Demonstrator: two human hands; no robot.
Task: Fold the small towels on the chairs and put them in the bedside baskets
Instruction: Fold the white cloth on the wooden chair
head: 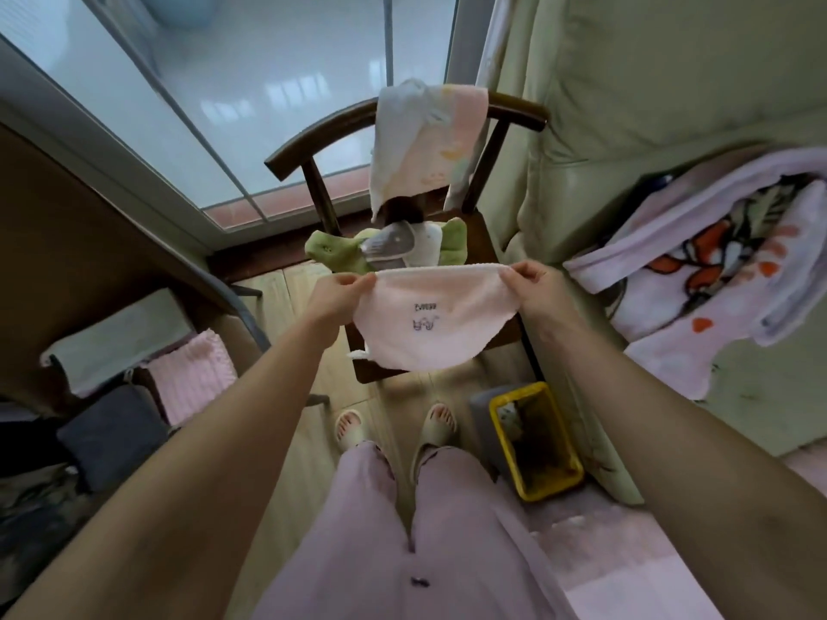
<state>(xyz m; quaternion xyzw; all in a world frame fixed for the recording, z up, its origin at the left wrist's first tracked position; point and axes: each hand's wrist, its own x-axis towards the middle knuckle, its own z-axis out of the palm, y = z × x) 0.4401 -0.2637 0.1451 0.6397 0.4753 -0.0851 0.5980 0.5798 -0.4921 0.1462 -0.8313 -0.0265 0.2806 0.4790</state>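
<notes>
A small pink towel (429, 324) with a little dark embroidered mark hangs spread out in the air over the front of the dark wooden chair (485, 243). My left hand (342, 295) pinches its upper left corner and my right hand (534, 286) pinches its upper right corner. A green towel (333, 252) and a grey-and-white cloth (402, 248) lie on the chair seat behind it. A white and pink towel (425, 140) is draped over the chair's backrest. A yellow basket (534, 440) stands on the floor beside the bed, to the right of my feet.
A glass sliding door (223, 105) is behind the chair. The bed (671, 105) with a pink patterned blanket (716, 261) fills the right side. At left are a pink cloth (192, 373) and dark cushions (112, 436). My slippered feet (394, 427) stand on the wooden floor.
</notes>
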